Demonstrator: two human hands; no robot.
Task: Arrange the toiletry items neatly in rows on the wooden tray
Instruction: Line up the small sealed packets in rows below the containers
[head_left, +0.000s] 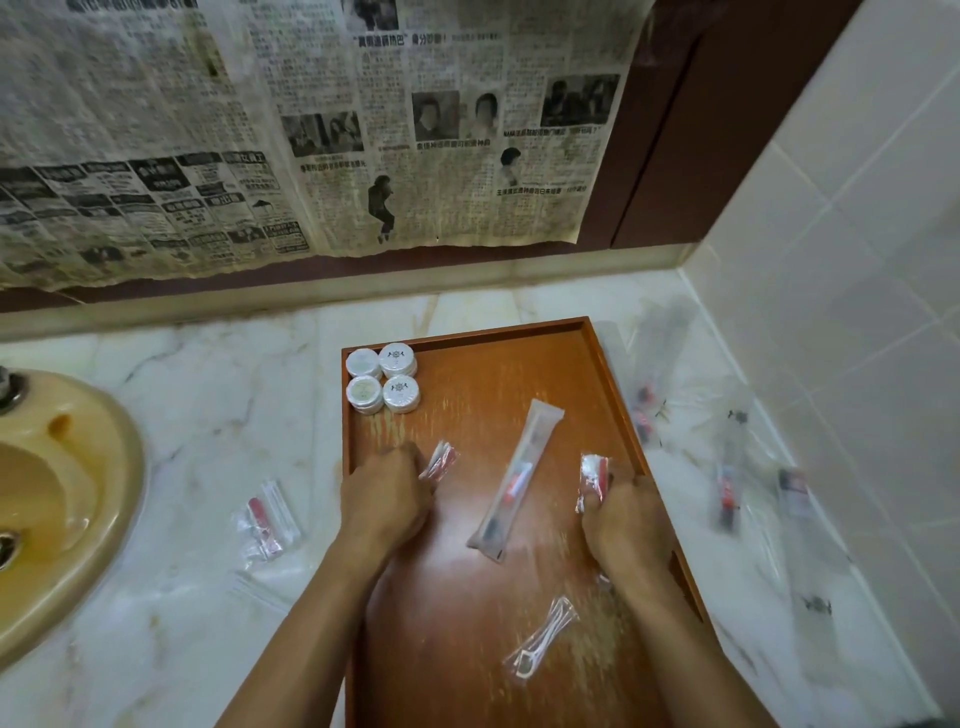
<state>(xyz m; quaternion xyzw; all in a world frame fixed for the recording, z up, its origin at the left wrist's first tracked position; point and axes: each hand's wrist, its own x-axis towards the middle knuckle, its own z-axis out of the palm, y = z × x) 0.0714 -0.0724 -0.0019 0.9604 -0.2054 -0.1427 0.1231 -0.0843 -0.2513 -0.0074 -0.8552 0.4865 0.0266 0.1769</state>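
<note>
The wooden tray (519, 364) lies on the marble counter. Several round white soap packs (383, 379) stand in two short rows at its far left corner. A long clear toothbrush packet (517, 480) lies diagonally in the tray's middle. My left hand (384, 499) pinches a small red-and-white sachet (439, 461) over the tray's left side. My right hand (626, 525) grips another small red-and-white sachet (592, 480) near the right rim. A clear packet of floss picks (543, 636) lies in the tray near me.
More clear toiletry packets lie on the counter right of the tray (727, 488) and another group to its left (267, 517). A beige sink basin (67, 493) is at far left. Newspaper covers the back wall (311, 130); white tiles (857, 260) close the right side.
</note>
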